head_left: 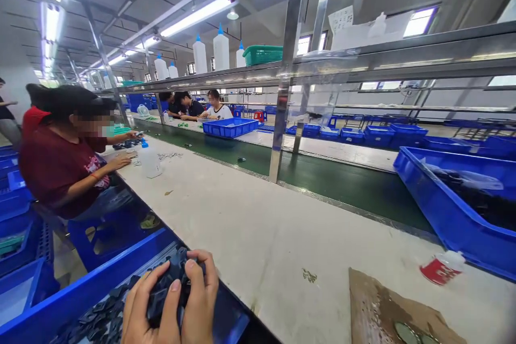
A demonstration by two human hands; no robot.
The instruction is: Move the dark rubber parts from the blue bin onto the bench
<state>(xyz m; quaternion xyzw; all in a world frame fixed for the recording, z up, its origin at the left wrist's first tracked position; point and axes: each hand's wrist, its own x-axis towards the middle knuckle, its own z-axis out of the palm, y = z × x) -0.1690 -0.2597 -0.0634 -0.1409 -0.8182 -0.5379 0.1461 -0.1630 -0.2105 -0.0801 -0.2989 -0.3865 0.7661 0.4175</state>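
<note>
My left hand (139,306) and my right hand (203,295) are cupped together around a clump of small dark plastic parts (161,293). Thumbs press on the near side of the clump, and fingers curl over its sides. Beneath and to the left, a blue bin (86,293) holds many more loose dark parts (107,309) of the same look. The hands are over this bin, beside the edge of the white worktable (242,215). What shape each part has is hard to make out.
A brown cardboard sheet (379,306), a red-labelled bottle (442,267) and a large blue bin (455,215) are at right. A green conveyor belt (342,183) runs behind a metal post (281,107). At left, a seated co-worker (64,156) handles parts near a white bottle (150,164).
</note>
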